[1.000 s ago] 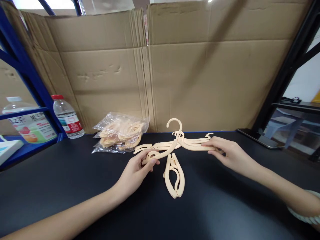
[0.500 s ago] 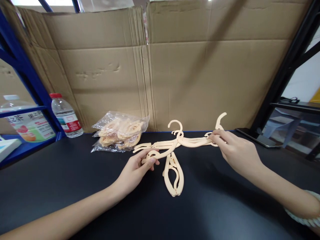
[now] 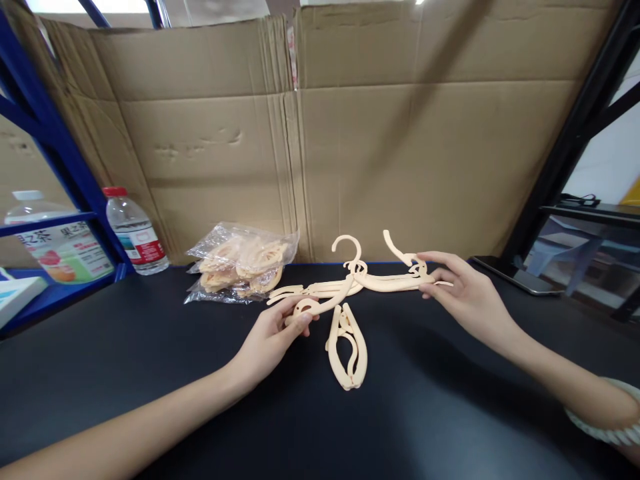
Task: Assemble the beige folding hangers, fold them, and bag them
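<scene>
**A:** So the cream folding hanger (image 3: 350,283) is lying on the black table (image 3: 150,347), hook pointing at the cardboard. Left hand (image 3: 273,337) pinches the left arm's end, right hand (image 3: 463,297) pinches the right arm where a tip is flipped up. Tips?

**B:** I'd keep the left pinch steady and swing only that right tip.

**A:** What's tricky to see?

**B:** The joints are a blur, and the bag of folded hangers (image 3: 240,263) can't be counted.
</scene>
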Available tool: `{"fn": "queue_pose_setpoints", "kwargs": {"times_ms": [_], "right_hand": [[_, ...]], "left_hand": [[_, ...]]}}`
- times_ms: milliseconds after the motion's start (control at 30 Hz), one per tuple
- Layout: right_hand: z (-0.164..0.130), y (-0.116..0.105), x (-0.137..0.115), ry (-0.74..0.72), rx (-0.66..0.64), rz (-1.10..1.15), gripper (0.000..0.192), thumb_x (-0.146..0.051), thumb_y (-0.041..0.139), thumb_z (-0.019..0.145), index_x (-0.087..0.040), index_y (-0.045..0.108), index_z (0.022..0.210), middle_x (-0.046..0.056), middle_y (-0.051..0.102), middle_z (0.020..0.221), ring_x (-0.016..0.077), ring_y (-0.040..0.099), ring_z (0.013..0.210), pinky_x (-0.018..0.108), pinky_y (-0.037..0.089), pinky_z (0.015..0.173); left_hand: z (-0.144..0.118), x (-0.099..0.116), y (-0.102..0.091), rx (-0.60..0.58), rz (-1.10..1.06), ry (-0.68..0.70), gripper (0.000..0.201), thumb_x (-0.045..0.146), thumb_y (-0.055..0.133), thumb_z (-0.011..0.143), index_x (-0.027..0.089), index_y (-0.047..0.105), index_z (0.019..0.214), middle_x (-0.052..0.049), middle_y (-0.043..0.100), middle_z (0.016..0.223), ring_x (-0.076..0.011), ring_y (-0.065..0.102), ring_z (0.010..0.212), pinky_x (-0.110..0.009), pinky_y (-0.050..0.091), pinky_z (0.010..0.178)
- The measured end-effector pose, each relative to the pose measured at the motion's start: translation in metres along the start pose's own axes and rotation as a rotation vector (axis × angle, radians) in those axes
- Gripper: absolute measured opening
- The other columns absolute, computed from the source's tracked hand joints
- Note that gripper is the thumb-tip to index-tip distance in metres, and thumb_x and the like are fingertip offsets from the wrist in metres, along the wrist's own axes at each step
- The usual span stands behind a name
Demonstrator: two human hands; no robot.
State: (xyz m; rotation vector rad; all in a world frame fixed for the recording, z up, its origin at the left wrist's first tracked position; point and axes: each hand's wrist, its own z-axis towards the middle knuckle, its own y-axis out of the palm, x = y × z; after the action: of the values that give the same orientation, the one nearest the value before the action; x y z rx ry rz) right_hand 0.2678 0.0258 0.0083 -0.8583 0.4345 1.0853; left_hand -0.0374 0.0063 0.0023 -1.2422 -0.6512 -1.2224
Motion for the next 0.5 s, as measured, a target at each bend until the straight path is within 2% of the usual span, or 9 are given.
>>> {"fn": "queue_pose_setpoints", "kwargs": {"times_ms": [67, 167, 333, 500], "right_hand": [[0.001, 0.001, 0.001, 0.076, -0.003, 0.086, 0.039, -0.033, 0.064, 0.080, -0.021, 0.056, 0.117, 0.010, 0.063, 0.106, 0.0195, 0.062, 0.078, 0.037, 0.059, 0.069], [0.001, 0.001, 0.003, 0.089, -0.015, 0.132, 0.036, -0.036, 0.064, 0.080, -0.021, 0.060, 0.112, 0.009, 0.066, 0.101, 0.0214, 0.061, 0.083, 0.037, 0.057, 0.069], [0.002, -0.001, 0.003, 0.136, -0.027, 0.217, 0.030, -0.041, 0.065, 0.080, -0.022, 0.066, 0.104, 0.007, 0.067, 0.096, 0.0168, 0.057, 0.071, 0.036, 0.053, 0.070], [0.004, 0.000, 0.000, 0.236, 0.002, 0.486, 0.027, -0.041, 0.061, 0.084, -0.023, 0.064, 0.103, 0.006, 0.064, 0.092, 0.0183, 0.060, 0.080, 0.037, 0.053, 0.075]], "left_hand": [[0.000, -0.001, 0.000, 0.016, 0.012, 0.001, 0.030, 0.039, 0.059, 0.082, 0.017, 0.066, 0.101, -0.002, 0.062, 0.076, -0.0153, 0.056, 0.068, -0.029, 0.047, 0.071], [0.000, 0.000, 0.002, 0.033, -0.004, 0.002, 0.031, 0.039, 0.061, 0.081, 0.017, 0.067, 0.101, -0.003, 0.063, 0.079, -0.0148, 0.057, 0.068, -0.028, 0.048, 0.071], [-0.002, 0.007, 0.006, 0.133, -0.155, -0.048, 0.041, 0.039, 0.069, 0.075, 0.017, 0.065, 0.108, -0.008, 0.063, 0.113, -0.0159, 0.061, 0.078, -0.029, 0.051, 0.077], [-0.006, 0.013, 0.008, 0.163, -0.350, -0.058, 0.039, 0.034, 0.073, 0.075, 0.017, 0.064, 0.109, -0.005, 0.068, 0.101, -0.0157, 0.063, 0.087, -0.027, 0.050, 0.087]]}}
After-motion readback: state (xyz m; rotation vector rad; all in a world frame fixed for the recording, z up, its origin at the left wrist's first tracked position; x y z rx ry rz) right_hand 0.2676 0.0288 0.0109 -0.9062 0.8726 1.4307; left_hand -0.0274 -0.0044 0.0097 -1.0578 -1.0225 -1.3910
